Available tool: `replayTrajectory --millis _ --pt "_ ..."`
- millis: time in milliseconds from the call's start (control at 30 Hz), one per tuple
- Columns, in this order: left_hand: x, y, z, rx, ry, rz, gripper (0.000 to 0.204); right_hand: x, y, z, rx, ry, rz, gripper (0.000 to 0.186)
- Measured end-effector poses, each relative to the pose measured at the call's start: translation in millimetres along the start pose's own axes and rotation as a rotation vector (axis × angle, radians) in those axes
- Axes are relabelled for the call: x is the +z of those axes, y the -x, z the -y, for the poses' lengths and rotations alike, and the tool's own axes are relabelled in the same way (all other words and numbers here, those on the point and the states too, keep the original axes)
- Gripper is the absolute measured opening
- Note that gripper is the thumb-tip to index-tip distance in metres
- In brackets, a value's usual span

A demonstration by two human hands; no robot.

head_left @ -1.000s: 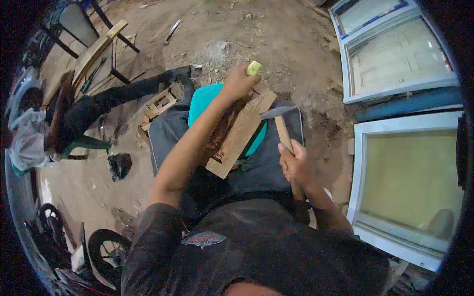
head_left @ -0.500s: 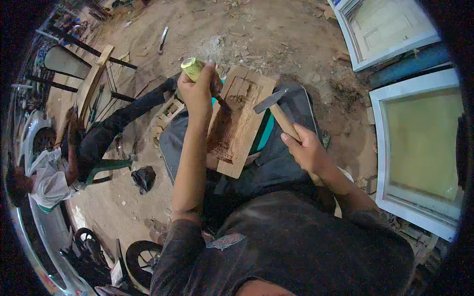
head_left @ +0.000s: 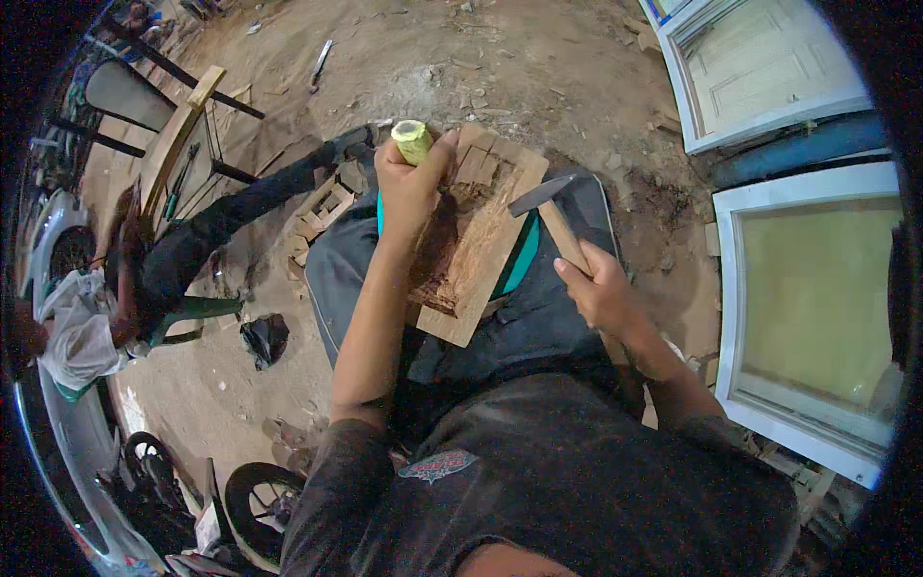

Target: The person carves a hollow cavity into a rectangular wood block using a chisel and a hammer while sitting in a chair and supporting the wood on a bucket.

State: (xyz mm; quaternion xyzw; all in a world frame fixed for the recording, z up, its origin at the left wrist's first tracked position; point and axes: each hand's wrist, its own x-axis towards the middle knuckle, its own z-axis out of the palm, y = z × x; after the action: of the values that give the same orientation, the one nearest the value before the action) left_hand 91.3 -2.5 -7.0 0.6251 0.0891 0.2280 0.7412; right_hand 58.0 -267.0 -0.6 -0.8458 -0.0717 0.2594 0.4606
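On my lap lies a light-brown wooden board (head_left: 514, 192), tilted, its middle cut into a rough, reddish-brown recess (head_left: 444, 274). My left hand (head_left: 409, 197) is wrapped round the yellow-green handle of a chisel (head_left: 411, 140), held upright over the board's left side; the hand hides its blade. In my right hand (head_left: 604, 291) is a hammer (head_left: 562, 236) with a pale wooden handle and a narrow dark metal head. The hammer head hovers by the board's right edge, apart from the chisel.
Two white-framed panels (head_left: 726, 288) stand at the right. To the left, another person in a white top (head_left: 82, 327) sits with a leg stretched toward my knees. Wood offcuts (head_left: 327, 207) lie beside my left leg. A motorcycle wheel (head_left: 252, 500) is at lower left.
My left hand and the chisel have shifted right, closer over the board. The hammer has moved slightly right. The whole view has shifted a little.
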Motion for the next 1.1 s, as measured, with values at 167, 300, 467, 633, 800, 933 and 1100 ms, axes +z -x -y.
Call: replayTrajectory --millis 167,300,467,633,800,933,1100 --pt "-1.4 2.8 7.4 0.056 0.036 0.061 0.016 3.0 -0.8 4.7 0.040 -0.007 0.023 0.028" --pt "-2.8 3.2 5.3 0.047 -0.068 0.138 0.016 3.3 -0.3 10.7 0.127 -0.090 0.046 0.027" --pt "-1.9 1.7 4.3 0.066 0.003 0.293 0.013 2.6 0.5 11.0 0.068 -0.099 0.052 0.027" --pt "-1.3 1.9 8.0 0.055 -0.135 0.318 0.013 -23.6 6.8 73.5 -0.053 -0.127 -0.040 0.023" --pt "0.0 6.3 -0.3 0.051 -0.130 0.375 0.016 -37.7 16.0 138.9 -0.417 -0.447 -0.114 0.023" --pt "8.6 2.0 -1.9 0.024 -0.096 0.393 0.017 -33.2 2.5 113.9 -0.554 0.257 -0.187 0.021" --pt "1.7 1.5 7.2 0.034 -0.113 0.365 0.017 -44.4 13.6 166.8 -0.391 -0.183 -0.090 0.019"
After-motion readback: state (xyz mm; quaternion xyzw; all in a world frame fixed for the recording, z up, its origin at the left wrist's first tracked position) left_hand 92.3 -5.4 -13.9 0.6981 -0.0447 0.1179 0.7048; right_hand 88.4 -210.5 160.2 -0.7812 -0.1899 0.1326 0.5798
